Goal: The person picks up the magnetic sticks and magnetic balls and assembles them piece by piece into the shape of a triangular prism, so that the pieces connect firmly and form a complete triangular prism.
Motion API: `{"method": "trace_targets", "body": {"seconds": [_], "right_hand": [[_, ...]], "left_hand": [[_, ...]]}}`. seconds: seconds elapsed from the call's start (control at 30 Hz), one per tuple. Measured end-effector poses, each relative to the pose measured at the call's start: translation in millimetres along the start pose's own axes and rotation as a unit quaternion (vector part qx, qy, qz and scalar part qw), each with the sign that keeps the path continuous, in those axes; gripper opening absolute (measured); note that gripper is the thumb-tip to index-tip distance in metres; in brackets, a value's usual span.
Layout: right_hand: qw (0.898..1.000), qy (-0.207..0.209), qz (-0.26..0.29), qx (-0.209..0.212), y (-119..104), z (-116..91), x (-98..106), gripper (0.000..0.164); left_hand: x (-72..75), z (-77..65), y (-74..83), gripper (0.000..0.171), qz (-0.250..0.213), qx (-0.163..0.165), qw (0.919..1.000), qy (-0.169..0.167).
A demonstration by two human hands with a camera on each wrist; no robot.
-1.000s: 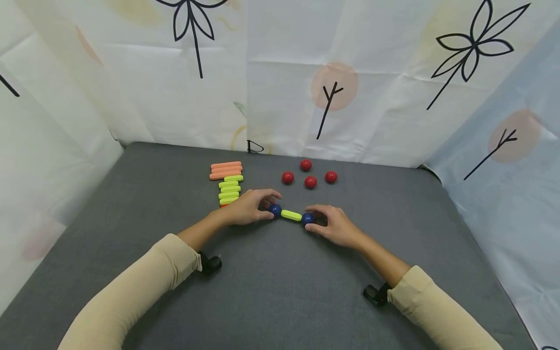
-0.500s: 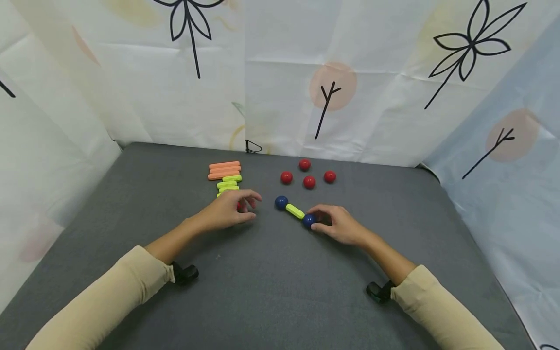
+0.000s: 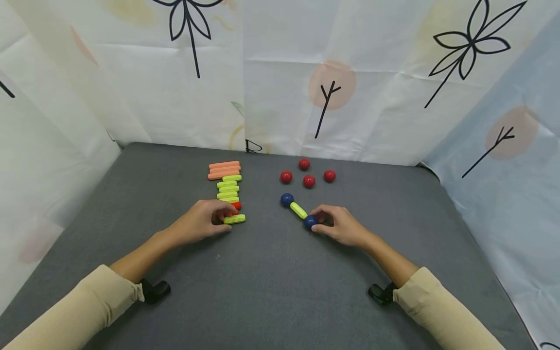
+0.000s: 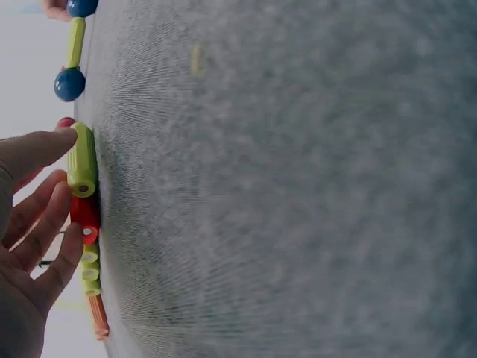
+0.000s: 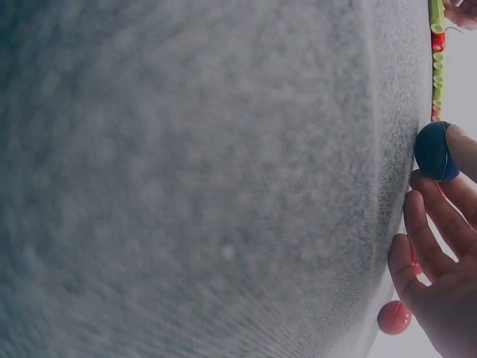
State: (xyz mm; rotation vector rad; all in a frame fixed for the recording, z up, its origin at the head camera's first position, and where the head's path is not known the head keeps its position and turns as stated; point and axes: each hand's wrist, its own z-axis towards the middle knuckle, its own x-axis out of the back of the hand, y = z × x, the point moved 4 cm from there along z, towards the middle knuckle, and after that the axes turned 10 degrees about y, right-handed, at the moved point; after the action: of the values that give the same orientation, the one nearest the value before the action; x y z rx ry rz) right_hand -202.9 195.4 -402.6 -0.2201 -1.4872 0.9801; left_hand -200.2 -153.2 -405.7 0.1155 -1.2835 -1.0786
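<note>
Backdrop: a white curtain (image 3: 280,73) printed with black leaf drawings and pale orange discs stands round the back and sides.
Tabletop: a grey felt-like tabletop (image 3: 280,291) carries everything.
Left hand: the left hand (image 3: 199,224) lies on the tabletop with its fingers (image 4: 41,149) curled onto a loose yellow-green rod (image 3: 234,219), the thumb tip touching the rod's end in the left wrist view.
Right hand: the right hand (image 3: 341,226) rests on the tabletop, its fingers (image 5: 428,239) cupped round the near blue ball (image 3: 310,222), thumb and forefinger touching it.
Ball-and-rod piece: the near blue ball, a short yellow-green link (image 3: 299,210) and the far blue ball (image 3: 286,199) form one line running diagonally away to the left, in the middle of the tabletop.
Rod stack: left of centre, a row of orange rods (image 3: 224,170) lies farthest back, then yellow-green rods (image 3: 228,188), then a red rod (image 3: 236,206) just behind the loose one.
Red balls: four red balls (image 3: 308,181) sit in a loose cluster behind the ball-and-rod piece, apart from it.
</note>
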Motion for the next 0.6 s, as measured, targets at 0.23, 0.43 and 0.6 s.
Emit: {"method": "trace_targets", "body": {"seconds": [0.23, 0.43, 0.6], "right_hand": [[1.000, 0.001, -0.002, -0.001, 0, -1, 0, 0.030], [1.000, 0.008, 0.002, 0.009, -1, -1, 1, 0.028], [1.000, 0.011, 0.002, 0.017, -1, 0, 0, 0.028]], "left_hand": [[-8.5, -0.9, 5.2, 0.038, 0.098, -0.032, 0.9943, 0.027], [-22.7, 11.0, 20.0, 0.039, 0.056, -0.034, 0.9975, 0.028], [-45.1, 30.2, 31.4, 0.040, -0.023, -0.013, 0.9996, 0.011]]}}
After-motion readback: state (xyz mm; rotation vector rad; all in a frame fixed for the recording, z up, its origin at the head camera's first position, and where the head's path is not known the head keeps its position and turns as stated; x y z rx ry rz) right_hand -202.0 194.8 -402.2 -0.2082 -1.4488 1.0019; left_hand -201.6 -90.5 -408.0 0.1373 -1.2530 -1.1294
